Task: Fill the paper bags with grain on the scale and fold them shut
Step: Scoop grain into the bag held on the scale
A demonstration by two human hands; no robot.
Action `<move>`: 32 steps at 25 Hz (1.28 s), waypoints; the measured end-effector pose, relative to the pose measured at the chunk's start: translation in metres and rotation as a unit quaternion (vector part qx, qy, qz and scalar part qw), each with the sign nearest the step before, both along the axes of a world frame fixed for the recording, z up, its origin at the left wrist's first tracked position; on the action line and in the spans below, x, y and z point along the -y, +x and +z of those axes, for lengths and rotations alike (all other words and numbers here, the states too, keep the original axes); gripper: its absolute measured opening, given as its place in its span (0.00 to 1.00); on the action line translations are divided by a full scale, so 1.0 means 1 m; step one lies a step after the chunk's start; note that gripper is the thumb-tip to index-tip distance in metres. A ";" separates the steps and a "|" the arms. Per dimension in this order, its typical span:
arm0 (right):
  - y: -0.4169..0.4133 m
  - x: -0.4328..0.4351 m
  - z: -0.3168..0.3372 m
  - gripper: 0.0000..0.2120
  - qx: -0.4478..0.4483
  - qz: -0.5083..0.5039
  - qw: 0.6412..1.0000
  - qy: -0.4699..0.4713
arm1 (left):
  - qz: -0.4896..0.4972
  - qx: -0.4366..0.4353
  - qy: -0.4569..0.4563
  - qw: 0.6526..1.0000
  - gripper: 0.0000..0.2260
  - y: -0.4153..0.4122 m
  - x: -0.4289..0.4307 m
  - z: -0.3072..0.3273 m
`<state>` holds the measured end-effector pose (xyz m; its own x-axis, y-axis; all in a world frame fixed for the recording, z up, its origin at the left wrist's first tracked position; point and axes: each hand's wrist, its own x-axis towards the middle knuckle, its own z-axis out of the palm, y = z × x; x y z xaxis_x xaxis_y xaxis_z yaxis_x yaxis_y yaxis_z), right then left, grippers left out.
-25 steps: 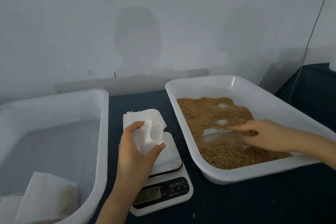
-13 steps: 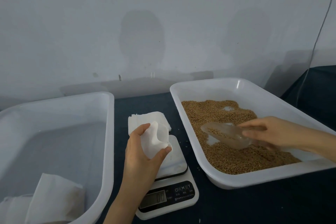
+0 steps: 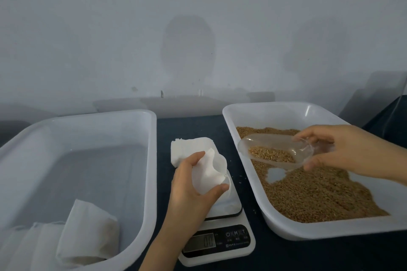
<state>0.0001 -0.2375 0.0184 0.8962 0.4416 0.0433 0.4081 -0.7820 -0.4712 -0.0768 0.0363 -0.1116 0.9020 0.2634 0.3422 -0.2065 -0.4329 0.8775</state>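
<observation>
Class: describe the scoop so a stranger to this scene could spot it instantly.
Find the white tray of brown grain on the right. Above it, the right hand holds the scoop. Unlike the white bag beside it, it is clear plastic with grain inside.

Single head-worn wide view, forward-down, close above the scale.

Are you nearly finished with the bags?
A few bags lie in the left tub, apparently done. Now the left hand holds an open bag over the scale; the right hand holds a scoop of grain. Still left: pouring, weighing, folding, and the stack of empty bags.
</observation>
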 end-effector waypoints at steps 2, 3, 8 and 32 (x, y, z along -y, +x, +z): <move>-0.003 -0.013 0.004 0.28 0.004 0.029 0.999 -0.021 | 0.001 0.002 0.006 1.000 0.32 0.000 -0.001 0.000; -0.004 -0.019 0.006 0.28 0.008 0.040 0.999 -0.030 | 0.001 0.005 0.014 1.000 0.32 0.000 -0.001 0.000; -0.003 -0.037 0.019 0.30 0.059 0.079 0.989 -0.109 | -0.003 0.020 0.059 0.998 0.31 -0.001 -0.001 0.001; -0.018 -0.118 0.085 0.31 0.234 0.152 0.860 -0.426 | -0.038 -0.014 -0.032 0.999 0.30 0.005 0.001 0.005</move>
<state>-0.0177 -0.1196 0.1033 0.7060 0.7028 -0.0872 0.6436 -0.5854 0.4930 -0.0720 0.0354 -0.1066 0.9294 0.2140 0.3008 -0.2110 -0.3606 0.9085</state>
